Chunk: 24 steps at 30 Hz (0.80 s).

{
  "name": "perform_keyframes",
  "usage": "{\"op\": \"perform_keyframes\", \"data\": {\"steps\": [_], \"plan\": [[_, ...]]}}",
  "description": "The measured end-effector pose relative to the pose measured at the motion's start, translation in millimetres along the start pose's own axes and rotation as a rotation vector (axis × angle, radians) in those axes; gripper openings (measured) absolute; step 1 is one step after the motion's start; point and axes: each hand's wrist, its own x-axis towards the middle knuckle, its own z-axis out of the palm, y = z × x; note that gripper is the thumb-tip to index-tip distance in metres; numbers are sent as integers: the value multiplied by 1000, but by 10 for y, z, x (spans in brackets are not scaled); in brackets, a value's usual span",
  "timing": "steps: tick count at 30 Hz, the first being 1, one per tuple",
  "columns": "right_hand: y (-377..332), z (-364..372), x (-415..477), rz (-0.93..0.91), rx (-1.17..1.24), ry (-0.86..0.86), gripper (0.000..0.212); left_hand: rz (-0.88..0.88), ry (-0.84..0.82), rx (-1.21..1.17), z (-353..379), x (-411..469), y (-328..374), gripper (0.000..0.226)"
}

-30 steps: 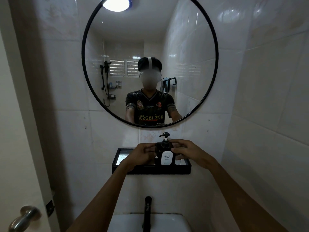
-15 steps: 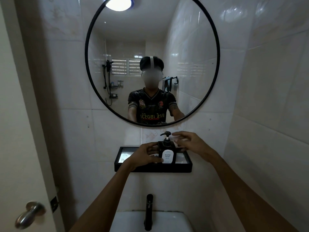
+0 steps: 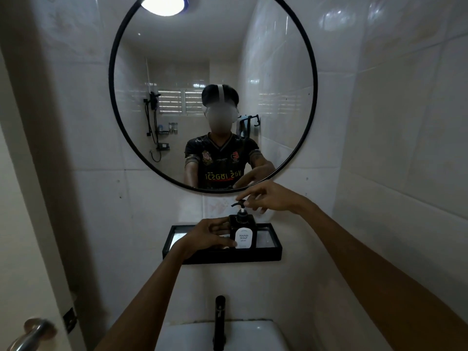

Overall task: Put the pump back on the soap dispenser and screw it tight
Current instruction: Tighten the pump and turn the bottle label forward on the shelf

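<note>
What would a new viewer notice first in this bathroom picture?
The big round mirror on the tiled wall, showing the person's reflection. Below it, on a black shelf, stands a black soap dispenser: the left hand steadies its body while the right hand fingers pinch the pump head.

1. The place is a small home bathroom, with glossy pale wall tiles (image 3: 395,102) covering the walls on every side.
2. A round black-framed mirror (image 3: 177,59) hangs above a white sink (image 3: 255,333) fitted with a black faucet (image 3: 219,323).
3. Between them a black wall shelf (image 3: 268,254) carries a black bottle labelled "HAND SOAP" (image 3: 243,234).
4. The mirror reflects a wall-mounted shower set (image 3: 151,115), a louvred window (image 3: 181,101) and a round ceiling light (image 3: 163,5).
5. A door with a metal knob (image 3: 34,331) stands at the left edge.
</note>
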Motion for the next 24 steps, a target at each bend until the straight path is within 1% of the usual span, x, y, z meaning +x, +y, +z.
{"op": "perform_keyframes", "data": {"steps": [4, 13, 18, 22, 24], "plan": [[-34, -50, 58, -24, -43, -54, 29, 15, 2, -27, 12, -10, -32, 72], [-33, -60, 39, -58, -20, -94, 32, 5, 9, -40, 8, 12, -69, 75], [-10, -37, 15, -60, 24, -86, 33, -7, -6, -55, -13, 32, -85, 75], [8, -17, -1, -51, 51, -74, 33, -3, -8, -60, -7, 23, -75, 70], [7, -10, -8, -51, 48, -75, 32, -4, -5, -58, -8, 31, -82, 71]]}}
